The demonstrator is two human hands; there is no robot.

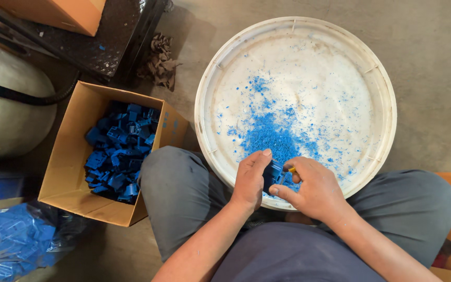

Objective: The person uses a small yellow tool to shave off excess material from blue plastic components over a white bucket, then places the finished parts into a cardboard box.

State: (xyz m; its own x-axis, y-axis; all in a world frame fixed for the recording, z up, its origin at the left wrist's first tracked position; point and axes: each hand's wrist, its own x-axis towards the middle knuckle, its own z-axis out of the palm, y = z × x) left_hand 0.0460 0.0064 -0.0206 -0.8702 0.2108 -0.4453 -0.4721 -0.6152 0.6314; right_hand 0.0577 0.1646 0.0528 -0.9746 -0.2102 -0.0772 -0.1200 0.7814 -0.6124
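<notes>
Blue plastic part [273, 172] sits between your two hands, over the near rim of the white tray [382, 89] that rests across your knees. Your left hand [250, 180] has its fingers closed round the part's left side, thumb uppermost. Your right hand [314, 189] is curled shut on a small tool [291, 169]; only its yellow tip shows, touching the part.

Step in hand, as judged: trimming the part, since blue shavings [270, 137] lie thickest just beyond your hands and thin out toward the tray's far rim. The next move calls for a firm left grip and a short, controlled stroke directed away from the left thumb, kept over the tray so the scrap lands inside the rim.

On the floor to your left, the box [63, 172] holds a heap of like parts [121, 154], well apart from the tray. A clear bag [11, 243] of blue parts lies at the lower left, cut off by the frame edge.

Not determinable: the tool's blade and kind, hidden in your right palm; the shape of the held part, mostly covered by fingers; the tray's near rim, hidden behind both hands.
</notes>
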